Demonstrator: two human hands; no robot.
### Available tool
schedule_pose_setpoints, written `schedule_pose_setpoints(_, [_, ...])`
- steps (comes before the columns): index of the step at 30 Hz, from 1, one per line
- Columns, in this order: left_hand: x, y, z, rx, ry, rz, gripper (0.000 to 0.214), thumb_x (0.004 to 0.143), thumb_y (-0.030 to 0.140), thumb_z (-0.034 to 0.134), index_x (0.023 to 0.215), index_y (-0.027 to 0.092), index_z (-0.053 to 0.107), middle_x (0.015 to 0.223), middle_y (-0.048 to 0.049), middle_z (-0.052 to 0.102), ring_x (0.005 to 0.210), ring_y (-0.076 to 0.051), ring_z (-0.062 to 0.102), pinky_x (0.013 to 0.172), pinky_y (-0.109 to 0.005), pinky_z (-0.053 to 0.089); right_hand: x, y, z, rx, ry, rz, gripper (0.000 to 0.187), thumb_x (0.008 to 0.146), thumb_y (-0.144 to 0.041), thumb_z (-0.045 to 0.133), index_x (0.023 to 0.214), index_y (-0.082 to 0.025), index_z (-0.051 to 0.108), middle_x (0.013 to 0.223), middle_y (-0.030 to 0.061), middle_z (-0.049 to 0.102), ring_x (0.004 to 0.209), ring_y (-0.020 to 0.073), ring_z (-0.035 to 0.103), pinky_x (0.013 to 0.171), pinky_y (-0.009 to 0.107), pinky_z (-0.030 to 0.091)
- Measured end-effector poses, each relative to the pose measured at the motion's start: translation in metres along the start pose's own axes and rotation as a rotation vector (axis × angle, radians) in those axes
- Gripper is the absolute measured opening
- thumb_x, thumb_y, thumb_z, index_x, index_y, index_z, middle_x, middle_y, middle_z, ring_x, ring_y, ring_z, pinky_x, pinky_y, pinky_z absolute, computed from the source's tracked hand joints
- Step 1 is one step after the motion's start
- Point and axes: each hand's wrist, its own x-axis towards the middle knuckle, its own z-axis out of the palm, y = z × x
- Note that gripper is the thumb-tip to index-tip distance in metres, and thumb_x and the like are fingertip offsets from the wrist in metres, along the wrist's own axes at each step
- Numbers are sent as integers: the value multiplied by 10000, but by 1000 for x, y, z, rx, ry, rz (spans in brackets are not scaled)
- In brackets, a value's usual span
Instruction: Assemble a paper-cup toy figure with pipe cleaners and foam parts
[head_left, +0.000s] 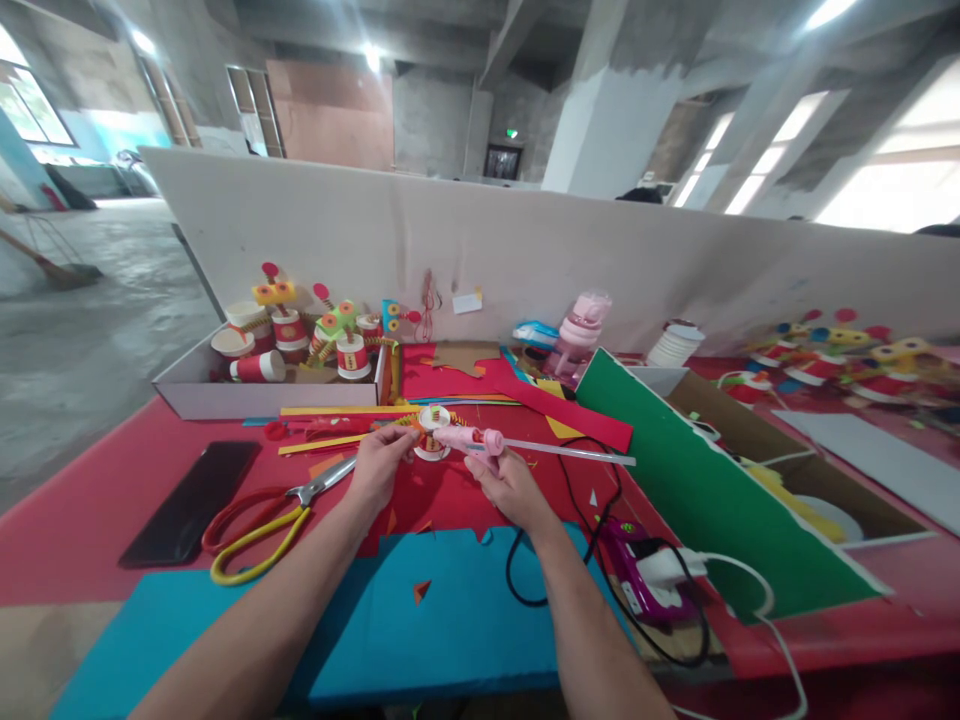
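Note:
My right hand (pixel 506 482) is closed round the handle of a pink hot glue gun (pixel 466 438). A long clear glue stick (pixel 574 452) sticks out of its back end. The gun's nozzle points left, at a small paper cup (pixel 433 450) with a white top and a red band. Beside that cup, my left hand (pixel 384 462) is pinched shut at a small orange piece by the cup's left side; whether it grips the piece or the cup I cannot tell. Striped folded paper strips stand out from both sides of the cup.
Scissors (pixel 262 520) with red and yellow handles and a black phone (pixel 191 500) lie left. Behind them, a white box (pixel 270 400) holds paper-cup figures. A green-sided box (pixel 712 490), a purple power strip (pixel 649 575) and looping cables are at right. Blue card (pixel 450 620) lies in front.

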Motion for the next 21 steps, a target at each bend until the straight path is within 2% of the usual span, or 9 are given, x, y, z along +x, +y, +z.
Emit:
schedule_pose_setpoints(6, [2, -3, -2, -7, -27, -8, 260, 615, 363, 800, 698, 135, 707, 552, 17, 587, 493, -72, 454, 515, -222, 328, 1, 2, -1, 13, -5, 4, 315, 867, -476, 537, 859, -179, 641, 649, 25, 642, 637, 180, 604, 613, 267, 472])
schedule_pose_setpoints(12, [1, -3, -3, -77, -56, -61, 252, 610, 338, 811, 711, 133, 706, 571, 15, 590, 484, -61, 458, 494, -211, 330, -1, -3, -3, 213, 5, 125, 358, 839, -542, 558, 759, -198, 616, 451, -35, 519, 409, 125, 468, 439, 242, 387])
schedule_pose_setpoints(16, [-1, 2, -2, -177, -56, -134, 256, 587, 305, 831, 714, 130, 693, 631, 10, 612, 522, -60, 501, 516, -200, 381, 2, 4, -9, 349, 36, 207, 391, 796, -545, 611, 752, -158, 649, 400, -40, 499, 349, 97, 418, 393, 221, 336])
schedule_pose_setpoints(18, [-2, 4, -1, -212, -66, -155, 259, 585, 290, 837, 718, 133, 678, 644, 14, 616, 539, -62, 523, 531, -197, 406, 6, 15, -15, 392, 86, 250, 406, 782, -536, 622, 788, -134, 681, 416, -24, 531, 360, 96, 438, 400, 216, 339])
schedule_pose_setpoints(21, [-4, 6, 1, -238, -93, -157, 270, 585, 270, 842, 718, 141, 645, 621, 28, 602, 525, -62, 530, 521, -192, 415, 14, 39, -24, 399, 277, 368, 419, 745, -537, 624, 768, -124, 692, 484, 7, 586, 448, 128, 532, 455, 230, 398])
